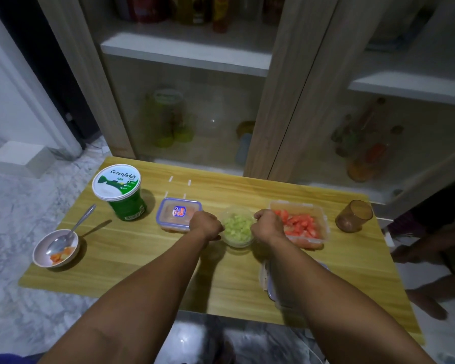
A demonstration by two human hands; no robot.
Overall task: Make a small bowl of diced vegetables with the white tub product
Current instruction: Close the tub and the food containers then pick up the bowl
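Both hands grasp a clear round container of diced green vegetable [238, 228] mid-counter [147, 261]: the left hand [206, 225] curls on its left rim, the right hand [268, 224] on its right. The lidded white tub [119, 190] stands far left; the small bowl [55, 248] with spoon [71, 233] sits near left. Diced tomato fills an open box [300, 224] at right.

The lid of the white and green tub [117, 183], at ten o'clock on the wooden table [221, 271], bears the brand "Greenfields" with the smaller word "PLAIN" beneath it. The red and blue sticker [179, 211] on the lidded clear container [178, 214], at eleven o'clock, carries print too small to read.
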